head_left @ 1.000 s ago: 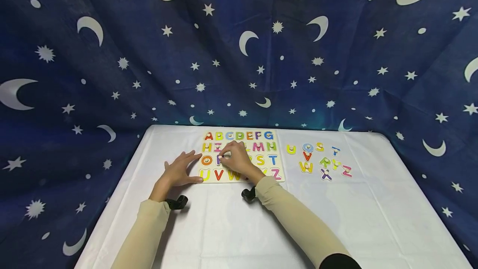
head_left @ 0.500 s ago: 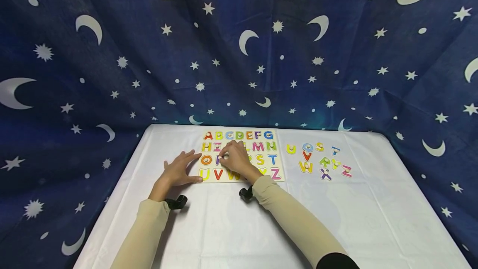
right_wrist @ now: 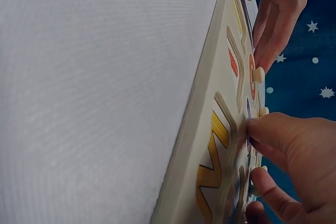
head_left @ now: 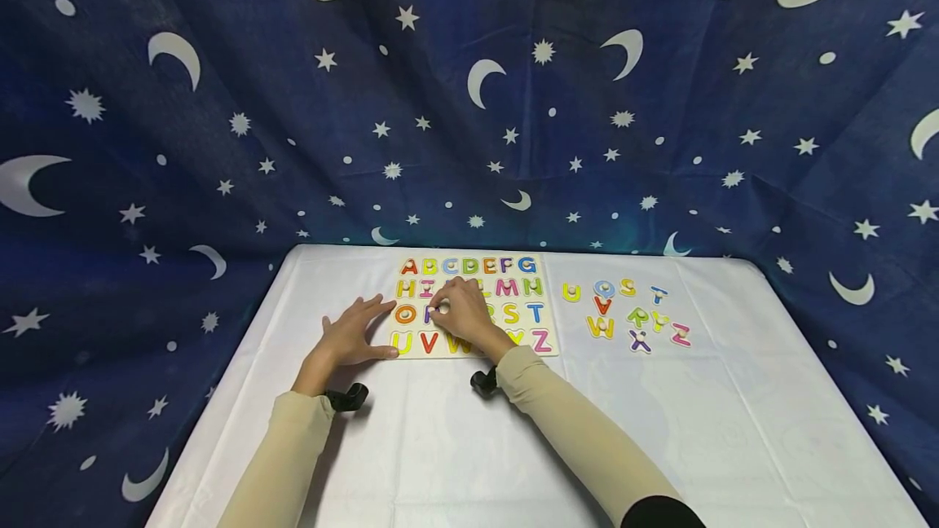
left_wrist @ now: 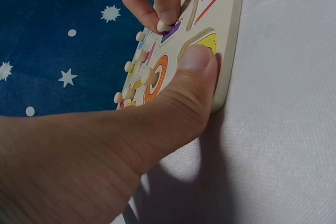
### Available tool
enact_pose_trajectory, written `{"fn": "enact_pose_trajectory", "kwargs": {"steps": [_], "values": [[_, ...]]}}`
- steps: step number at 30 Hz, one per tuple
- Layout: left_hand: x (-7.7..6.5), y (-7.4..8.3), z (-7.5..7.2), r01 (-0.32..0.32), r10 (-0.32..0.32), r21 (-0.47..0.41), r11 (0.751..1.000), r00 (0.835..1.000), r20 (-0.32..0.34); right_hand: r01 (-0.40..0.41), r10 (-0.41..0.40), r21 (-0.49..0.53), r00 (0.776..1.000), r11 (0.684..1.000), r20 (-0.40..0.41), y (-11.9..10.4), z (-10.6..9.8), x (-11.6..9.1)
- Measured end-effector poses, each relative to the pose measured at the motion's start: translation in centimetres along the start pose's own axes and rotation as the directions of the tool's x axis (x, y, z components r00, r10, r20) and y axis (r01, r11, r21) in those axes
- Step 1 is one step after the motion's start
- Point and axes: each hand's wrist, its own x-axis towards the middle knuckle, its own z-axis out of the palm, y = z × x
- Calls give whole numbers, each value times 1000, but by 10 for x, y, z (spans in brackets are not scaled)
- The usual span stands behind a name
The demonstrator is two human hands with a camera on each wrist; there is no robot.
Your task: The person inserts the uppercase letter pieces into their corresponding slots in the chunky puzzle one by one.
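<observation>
A wooden alphabet puzzle board (head_left: pixel 469 354) lies flat at the far middle of the table. Between thumb and forefinger my right hand (head_left: pixel 465 312) pinches the small knob of the purple letter P (left_wrist: pixel 170 33), which sits at its place beside the orange O (head_left: pixel 406 314). Part of that piece is hidden behind the fingers in the head view. My left hand (head_left: pixel 350 334) steadies the board's left edge with spread fingers, and in the left wrist view its thumb (left_wrist: pixel 195 59) presses near the yellow U outline. Knobbed letters fill the upper rows.
Several loose letters lie right of the board, among them a yellow U (head_left: pixel 571 292), a yellow W (head_left: pixel 600 327), a purple X (head_left: pixel 640 341) and a pink Z (head_left: pixel 681 335). A red V (head_left: pixel 604 306) touches or nearly touches the blue Q (head_left: pixel 605 289). A starry curtain (head_left: pixel 469 145) hangs behind.
My right wrist has shifted very slightly to the left since a second ago, with the fingers still on the P's knob. My left hand stays where it was.
</observation>
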Motion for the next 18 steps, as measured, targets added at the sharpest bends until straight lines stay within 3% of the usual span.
{"fn": "enact_pose_trajectory", "kwargs": {"steps": [6,11,18], "values": [[1,1,2,22,-22,-12,1000,1000,10,86,-87,127,996,988,1,13,-9,-5],[1,2,3,38,-38,-24,999,999,1,138,-134,191,990,972,-34,34,-32,-11],[0,3,2,38,-39,-19,999,999,-3,80,-57,175,989,981,-136,77,-80,-28]]}}
